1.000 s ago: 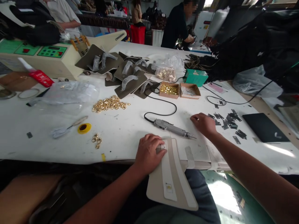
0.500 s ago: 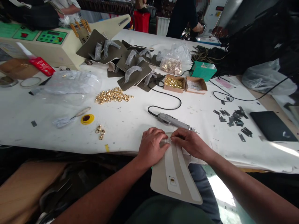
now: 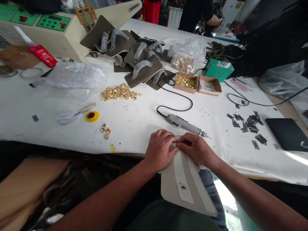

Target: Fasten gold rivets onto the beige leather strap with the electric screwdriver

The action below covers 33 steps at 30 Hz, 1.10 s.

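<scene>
A beige bag panel with white strips lies across my lap, its far end on the table edge. Near its lower end a small square fitting with a dark centre shows. My left hand is closed on the panel's far end, thumb on top. Fingertips of my right hand are pinched together at that same end, close to the left fingers; whatever is between them is too small to name. Just beyond the hands lies a grey electric screwdriver, its bit pointing right.
Gold clasps lie in a pile at left. Brown panels with wrapped handles are stacked behind. Small boxes of gold parts stand mid-table. Dark metal plates and a black flat case are at right. A co-worker stands across the table.
The view has shifted a little. My right fingertips have drawn closer to the left ones over the panel's far end, now covering the small plate seen there before.
</scene>
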Motion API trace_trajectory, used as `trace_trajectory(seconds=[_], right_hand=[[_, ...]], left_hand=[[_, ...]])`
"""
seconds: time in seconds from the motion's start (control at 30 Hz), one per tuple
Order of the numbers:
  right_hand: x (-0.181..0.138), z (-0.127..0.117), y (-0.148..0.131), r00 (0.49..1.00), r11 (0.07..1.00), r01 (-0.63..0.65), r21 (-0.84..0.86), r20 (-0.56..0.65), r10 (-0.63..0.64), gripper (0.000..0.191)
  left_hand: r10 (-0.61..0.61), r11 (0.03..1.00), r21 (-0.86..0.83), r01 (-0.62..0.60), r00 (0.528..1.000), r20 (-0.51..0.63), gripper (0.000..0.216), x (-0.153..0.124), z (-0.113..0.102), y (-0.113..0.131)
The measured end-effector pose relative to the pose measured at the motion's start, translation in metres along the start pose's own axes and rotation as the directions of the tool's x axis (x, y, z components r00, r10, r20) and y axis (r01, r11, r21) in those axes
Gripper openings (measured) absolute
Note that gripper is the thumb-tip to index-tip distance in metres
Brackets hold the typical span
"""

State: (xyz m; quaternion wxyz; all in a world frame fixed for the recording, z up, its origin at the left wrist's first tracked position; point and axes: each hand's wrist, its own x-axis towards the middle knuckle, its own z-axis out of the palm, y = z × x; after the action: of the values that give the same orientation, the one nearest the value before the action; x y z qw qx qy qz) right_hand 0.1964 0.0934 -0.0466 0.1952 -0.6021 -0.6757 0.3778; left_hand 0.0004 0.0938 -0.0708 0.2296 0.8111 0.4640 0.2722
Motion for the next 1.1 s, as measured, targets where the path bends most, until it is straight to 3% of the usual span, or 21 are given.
trace_trajectory(seconds=[0.27, 0.47, 0.73, 1.03, 1.1], right_hand=[[-0.003, 0.002, 0.003, 0.999, 0.999, 0.041, -0.021, -0.009, -0.041, 0.011], [0.007, -0.007, -0.008, 0.991, 0.991, -0.071, -0.118, 0.106, 0.083, 0.017], [0.018, -0.012, -0.006, 0.972, 0.988, -0.151, -0.021, 0.181, 0.152, 0.015], [0.001, -0.011, -0.008, 0.994, 0.998, -0.054, 0.039, 0.099, 0.049, 0.022], [-0.002, -0.015, -0.006, 1.0, 1.0, 0.006, 0.023, 0.019, -0.007, 0.024]], left_hand=[[-0.004, 1.0, 0.006, 0.004, 1.0, -0.001, 0.017, 0.001, 0.001, 0.0], [-0.016, 1.0, 0.011, 0.015, 1.0, 0.018, 0.018, 0.001, 0.002, -0.002], [-0.018, 1.0, 0.003, 0.018, 1.0, 0.003, 0.021, 0.001, 0.004, -0.003], [-0.005, 1.0, 0.002, 0.005, 1.0, -0.023, 0.023, 0.0, 0.001, 0.0], [-0.004, 1.0, 0.005, 0.004, 1.0, -0.028, 0.024, 0.0, 0.001, 0.001]])
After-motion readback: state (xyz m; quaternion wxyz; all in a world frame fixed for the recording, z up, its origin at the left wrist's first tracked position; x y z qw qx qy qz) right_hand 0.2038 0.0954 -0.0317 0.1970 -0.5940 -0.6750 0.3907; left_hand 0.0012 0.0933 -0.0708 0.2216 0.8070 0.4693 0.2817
